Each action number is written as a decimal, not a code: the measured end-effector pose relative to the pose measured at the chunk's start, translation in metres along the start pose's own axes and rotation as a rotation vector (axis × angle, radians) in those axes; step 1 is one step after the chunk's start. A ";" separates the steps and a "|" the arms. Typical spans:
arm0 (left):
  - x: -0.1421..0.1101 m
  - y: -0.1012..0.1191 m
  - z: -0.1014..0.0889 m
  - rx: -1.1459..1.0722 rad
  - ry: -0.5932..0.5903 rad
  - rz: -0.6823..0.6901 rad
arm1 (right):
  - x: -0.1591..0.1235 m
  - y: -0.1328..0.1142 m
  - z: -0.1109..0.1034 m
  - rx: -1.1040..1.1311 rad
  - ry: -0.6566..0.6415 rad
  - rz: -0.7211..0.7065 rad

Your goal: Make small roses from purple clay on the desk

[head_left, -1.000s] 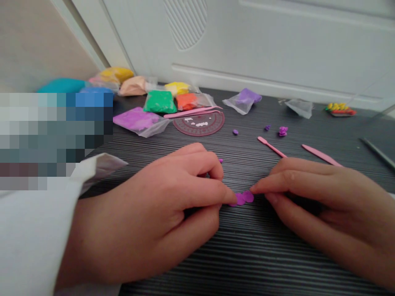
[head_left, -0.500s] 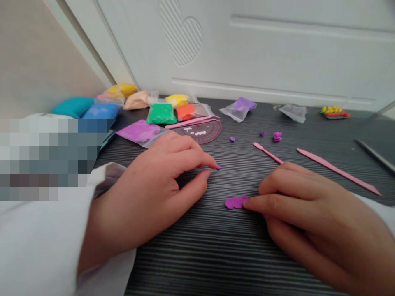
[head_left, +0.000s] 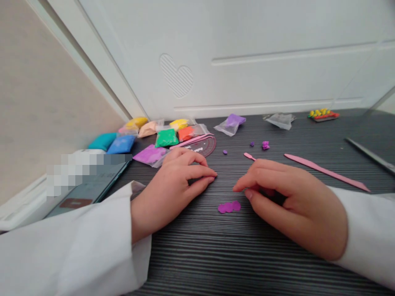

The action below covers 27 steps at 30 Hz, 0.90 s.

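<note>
My left hand [head_left: 175,185] rests on the dark ridged table, its thumb and index fingertip pinched together. The tiny purple clay ball seen at that fingertip earlier is now hidden by the pinch. To the right, my right hand [head_left: 286,201] hovers with index finger and thumb slightly apart and nothing visible between them. Just below its fingertips lies a row of flat, overlapping purple clay discs [head_left: 228,207]. A pink modelling tool [head_left: 249,156] is partly covered by the right hand. Beyond the hands are a small violet clay piece [head_left: 225,152], a dark purple bit [head_left: 252,144] and a ruffled purple clay piece [head_left: 266,145].
Bags of coloured clay, including a green one [head_left: 166,137], cluster at back left beside a protractor [head_left: 207,147]. A pink clay knife [head_left: 327,170] and a grey pointed tool [head_left: 370,154] lie right. A phone [head_left: 92,189] sits left; a white panel [head_left: 247,82] stands behind.
My right hand has lifted off the purple discs, and its index finger has moved up and away. My left thumb and index finger have closed together. The camera view has shifted.
</note>
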State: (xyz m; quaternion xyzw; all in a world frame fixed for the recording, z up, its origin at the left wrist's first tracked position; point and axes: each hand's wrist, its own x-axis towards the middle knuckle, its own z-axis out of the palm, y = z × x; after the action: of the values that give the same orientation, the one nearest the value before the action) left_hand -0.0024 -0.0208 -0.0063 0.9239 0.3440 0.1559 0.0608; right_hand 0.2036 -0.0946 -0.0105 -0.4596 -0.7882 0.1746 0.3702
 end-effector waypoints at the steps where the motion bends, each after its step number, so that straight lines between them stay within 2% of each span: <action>1: 0.001 0.001 -0.001 -0.022 0.009 -0.005 | 0.001 0.001 -0.001 -0.003 0.004 -0.006; 4: 0.001 0.006 -0.005 -0.149 0.034 -0.050 | 0.002 0.002 -0.004 -0.041 0.016 -0.049; 8: -0.004 0.017 -0.011 -0.363 0.025 -0.112 | 0.002 0.001 -0.008 -0.151 0.045 -0.208; 13: -0.012 0.027 -0.015 -0.486 0.004 -0.111 | 0.000 -0.003 -0.006 -0.193 0.082 -0.294; 20: -0.016 0.030 -0.014 -0.522 -0.037 -0.090 | 0.002 -0.006 -0.002 -0.221 0.047 -0.302; 27: -0.015 0.034 -0.017 -0.417 -0.049 -0.021 | 0.000 -0.005 -0.002 -0.230 0.060 -0.329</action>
State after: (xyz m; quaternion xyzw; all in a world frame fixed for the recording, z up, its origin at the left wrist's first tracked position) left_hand 0.0024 -0.0568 0.0132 0.8912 0.3125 0.2004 0.2607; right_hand 0.2020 -0.0970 -0.0056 -0.3690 -0.8560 0.0068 0.3620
